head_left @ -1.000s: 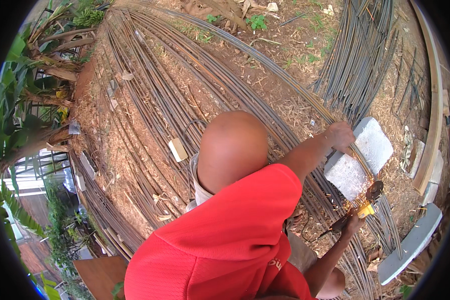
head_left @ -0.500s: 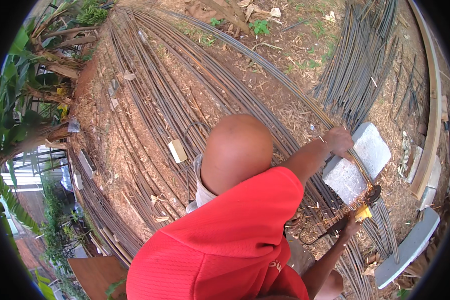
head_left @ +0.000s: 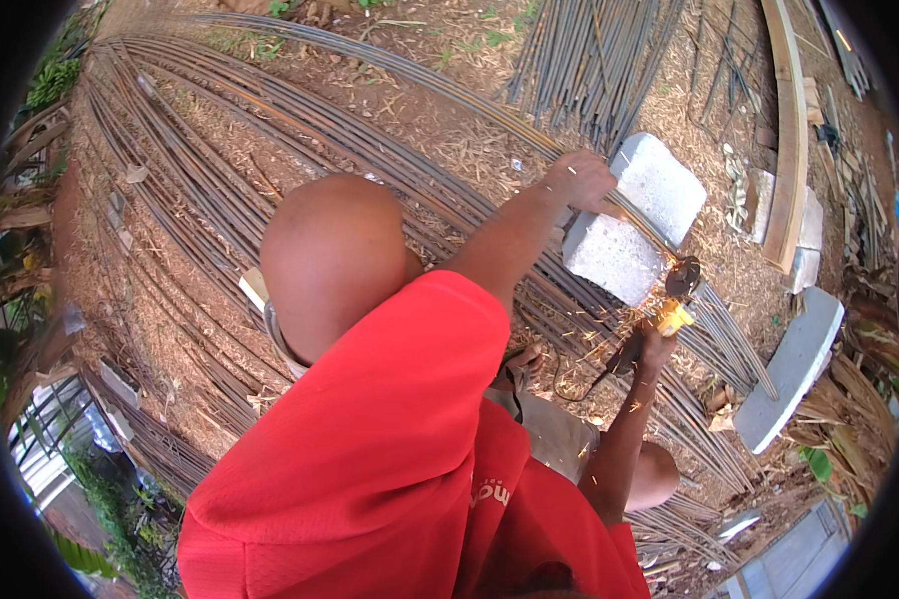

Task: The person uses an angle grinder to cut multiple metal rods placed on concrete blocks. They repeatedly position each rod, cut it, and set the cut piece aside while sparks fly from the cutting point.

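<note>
The step in hand looks to be cutting the metal rods (head_left: 644, 228), which lie across a pale concrete block (head_left: 609, 258) at two o'clock in the view; the left hand (head_left: 583, 181), between one and two o'clock, is clamped on the rods just beside the block's upper edge; the right hand (head_left: 657, 346), near four o'clock, is wrapped around the yellow-headed grinder (head_left: 674, 318), whose dark disc (head_left: 682, 278) sits at three o'clock and seems to bite the rods just past the block; sparks (head_left: 594, 324) spray toward seven o'clock; whether the cut is through cannot be told; the next move probably calls for a firm left grip and steady, straight pressure on the disc, since a twist could make it jam.
</note>
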The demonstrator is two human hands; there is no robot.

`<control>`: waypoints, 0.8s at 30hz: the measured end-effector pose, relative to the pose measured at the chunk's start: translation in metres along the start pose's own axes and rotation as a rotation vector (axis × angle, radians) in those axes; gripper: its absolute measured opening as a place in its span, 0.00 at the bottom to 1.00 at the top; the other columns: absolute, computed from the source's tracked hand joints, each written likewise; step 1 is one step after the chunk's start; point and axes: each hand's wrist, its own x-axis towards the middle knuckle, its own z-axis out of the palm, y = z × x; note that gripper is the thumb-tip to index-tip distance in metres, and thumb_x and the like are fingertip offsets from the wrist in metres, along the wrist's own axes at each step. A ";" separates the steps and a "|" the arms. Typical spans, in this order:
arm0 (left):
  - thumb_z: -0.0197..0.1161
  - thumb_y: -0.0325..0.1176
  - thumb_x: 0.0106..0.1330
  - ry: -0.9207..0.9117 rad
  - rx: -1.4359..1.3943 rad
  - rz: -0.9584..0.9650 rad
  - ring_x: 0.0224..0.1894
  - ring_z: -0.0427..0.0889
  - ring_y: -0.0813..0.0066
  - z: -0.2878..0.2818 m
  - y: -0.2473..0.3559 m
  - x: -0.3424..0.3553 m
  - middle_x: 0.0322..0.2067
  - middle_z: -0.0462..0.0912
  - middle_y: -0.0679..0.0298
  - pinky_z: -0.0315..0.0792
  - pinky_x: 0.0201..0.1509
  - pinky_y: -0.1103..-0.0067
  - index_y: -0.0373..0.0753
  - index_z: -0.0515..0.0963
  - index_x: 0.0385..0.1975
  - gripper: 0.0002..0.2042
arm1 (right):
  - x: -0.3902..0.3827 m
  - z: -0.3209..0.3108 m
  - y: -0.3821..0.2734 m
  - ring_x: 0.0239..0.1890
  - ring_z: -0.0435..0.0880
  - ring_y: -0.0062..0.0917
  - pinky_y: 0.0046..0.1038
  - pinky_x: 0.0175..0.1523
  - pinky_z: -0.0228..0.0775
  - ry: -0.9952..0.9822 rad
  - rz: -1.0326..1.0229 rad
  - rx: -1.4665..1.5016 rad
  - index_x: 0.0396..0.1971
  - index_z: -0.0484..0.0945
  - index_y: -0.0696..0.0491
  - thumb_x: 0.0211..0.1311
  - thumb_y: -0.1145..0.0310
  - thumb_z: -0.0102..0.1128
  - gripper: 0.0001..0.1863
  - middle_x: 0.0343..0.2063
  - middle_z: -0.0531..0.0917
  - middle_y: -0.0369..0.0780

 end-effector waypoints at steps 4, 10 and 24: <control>0.47 0.84 0.69 -0.046 0.023 -0.006 0.54 0.90 0.50 -0.001 0.001 0.005 0.43 0.92 0.49 0.80 0.60 0.56 0.37 0.89 0.45 0.48 | 0.003 0.006 0.006 0.26 0.82 0.24 0.29 0.31 0.74 0.074 -0.067 -0.057 0.46 0.81 0.58 0.62 0.70 0.75 0.15 0.28 0.85 0.38; 0.46 0.83 0.72 -0.030 0.027 0.008 0.54 0.90 0.50 0.001 -0.001 0.005 0.47 0.92 0.48 0.79 0.62 0.56 0.37 0.89 0.48 0.47 | -0.001 -0.001 -0.002 0.31 0.82 0.22 0.30 0.35 0.77 0.017 0.072 -0.247 0.48 0.80 0.55 0.63 0.73 0.75 0.16 0.34 0.85 0.35; 0.42 0.84 0.72 -0.162 0.085 -0.030 0.43 0.92 0.53 0.002 0.001 0.019 0.37 0.91 0.49 0.85 0.53 0.58 0.36 0.88 0.51 0.50 | -0.009 0.014 -0.015 0.33 0.86 0.23 0.29 0.38 0.79 0.006 -0.217 0.016 0.46 0.82 0.58 0.57 0.74 0.77 0.18 0.31 0.88 0.38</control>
